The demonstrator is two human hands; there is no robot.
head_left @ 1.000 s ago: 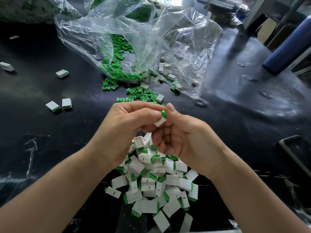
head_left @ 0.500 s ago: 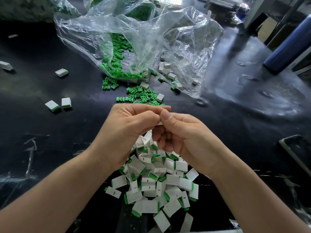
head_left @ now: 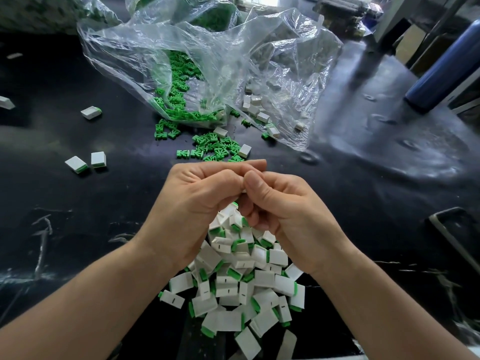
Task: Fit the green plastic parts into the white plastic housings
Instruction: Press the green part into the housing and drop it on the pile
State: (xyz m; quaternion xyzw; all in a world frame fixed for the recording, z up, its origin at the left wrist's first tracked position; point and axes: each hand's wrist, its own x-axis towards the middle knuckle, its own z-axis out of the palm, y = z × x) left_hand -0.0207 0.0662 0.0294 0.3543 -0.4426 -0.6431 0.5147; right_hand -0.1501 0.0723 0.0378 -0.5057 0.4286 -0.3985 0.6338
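Far to the left of the pile of finished pieces [head_left: 241, 289], two finished pieces [head_left: 85, 162] lie alone on the black table [head_left: 78, 229]. Just above the pile, the left hand [head_left: 197, 203] has its fingers curled. Beyond the pile lie the loose green parts [head_left: 215, 148], spilled from the clear bag [head_left: 207, 61]. The right hand [head_left: 285, 206], also curled, presses its thumb against the left thumb. One second ago a white housing with a green part at its end showed between the hands. Now the fingertips cover it fully, so I judge that both hands clamp on it and the green part is almost pushed in.
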